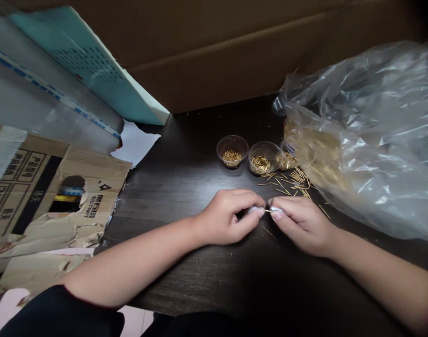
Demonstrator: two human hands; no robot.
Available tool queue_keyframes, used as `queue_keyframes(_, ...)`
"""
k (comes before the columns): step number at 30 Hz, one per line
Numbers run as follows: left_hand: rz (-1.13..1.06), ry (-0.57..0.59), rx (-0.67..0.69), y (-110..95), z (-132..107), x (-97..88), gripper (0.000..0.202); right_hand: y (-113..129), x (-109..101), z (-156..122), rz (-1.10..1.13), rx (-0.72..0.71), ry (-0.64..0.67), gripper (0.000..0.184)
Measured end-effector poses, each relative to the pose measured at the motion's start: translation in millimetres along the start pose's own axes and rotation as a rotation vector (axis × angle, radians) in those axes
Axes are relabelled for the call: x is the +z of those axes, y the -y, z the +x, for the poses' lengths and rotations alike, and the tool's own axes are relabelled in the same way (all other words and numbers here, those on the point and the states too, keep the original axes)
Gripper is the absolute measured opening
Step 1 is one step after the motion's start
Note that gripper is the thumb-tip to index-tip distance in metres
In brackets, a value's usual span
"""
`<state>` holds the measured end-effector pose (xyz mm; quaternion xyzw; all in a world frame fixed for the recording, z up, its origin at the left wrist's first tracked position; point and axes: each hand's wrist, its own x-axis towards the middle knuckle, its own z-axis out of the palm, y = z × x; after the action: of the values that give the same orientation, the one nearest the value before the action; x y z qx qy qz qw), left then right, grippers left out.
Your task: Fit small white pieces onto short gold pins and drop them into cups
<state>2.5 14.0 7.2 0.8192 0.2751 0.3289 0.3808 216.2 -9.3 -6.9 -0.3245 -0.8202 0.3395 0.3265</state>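
My left hand (235,215) and my right hand (301,222) meet above the dark table, each closed in a pinch with something whitish at the fingertips. Between them runs a thin brass-coloured pin (267,210), one end in each pinch. Just below it, a thin needle-like piece (270,232) lies on the table. Beyond my right hand, several loose brass pins (300,178) are scattered. Behind my hands stand a clear cup (232,138) and a second clear cup (266,146), both with small brass pieces inside. A third clear cup (293,147) seems tipped toward the plastic bag.
A large clear plastic bag (382,140) covers the right side. A cardboard wall (217,56) rises behind the table (157,187). At left stand a torn cardboard box (97,196), a wrapped roll (59,93) and a teal box (90,61), with white paper (138,140) beside them.
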Motion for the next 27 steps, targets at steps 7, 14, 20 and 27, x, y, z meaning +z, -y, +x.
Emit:
queue_keyframes(7,0.048,-0.057,0.057,-0.6,-2.0,1.7,0.01,2.2,-0.8,2.4,0.041,0.037,-0.031,0.032)
queue_keyframes(14,0.002,-0.159,-0.004,-2.2,-2.6,-0.8,0.007,-0.1,2.2,-6.0,0.235,0.13,-0.172,0.025)
queue_keyframes(20,-0.021,-0.197,-0.104,-1.6,-1.1,-1.4,0.012,-2.1,11.3,-9.2,0.261,0.188,-0.411,0.037)
queue_keyframes(27,-0.019,-0.163,-0.208,-0.5,-0.5,2.8,0.015,2.8,10.5,1.8,-0.087,0.0,-0.33,0.022)
